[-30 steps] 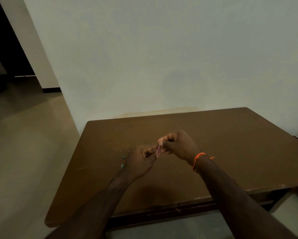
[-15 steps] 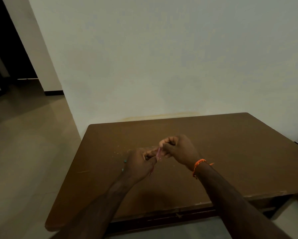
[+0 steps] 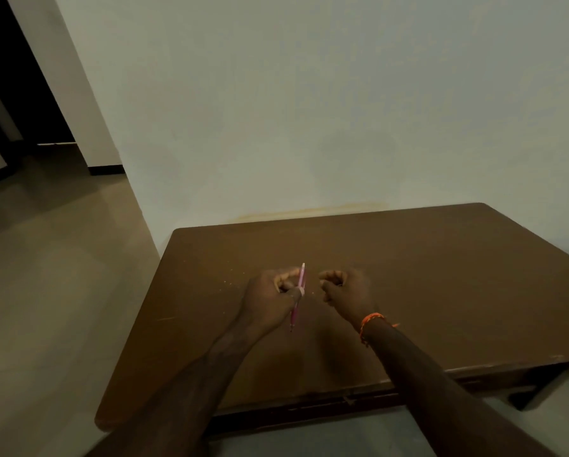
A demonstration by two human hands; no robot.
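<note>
Dim, warm indoor light. The pale wall (image 3: 309, 110) is the brightest area, evenly lit and free of glare; the doorway (image 3: 9, 77) at upper left is almost black. The table (image 3: 441, 275) looks dull, with a faint soft shadow at lower centre. The left hand (image 3: 269, 298) and right hand (image 3: 345, 291) are dark and slightly smeared. Straight edges bow towards the frame's left side.

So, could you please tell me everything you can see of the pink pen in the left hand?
The pink pen is slim, plastic by its look, with a paler top end and a fine tip at the bottom. It stands nearly upright, slightly tilted, over the brown table. The left hand pinches it near its middle; the right hand, fingers curled, is beside it and does not touch it.
</note>
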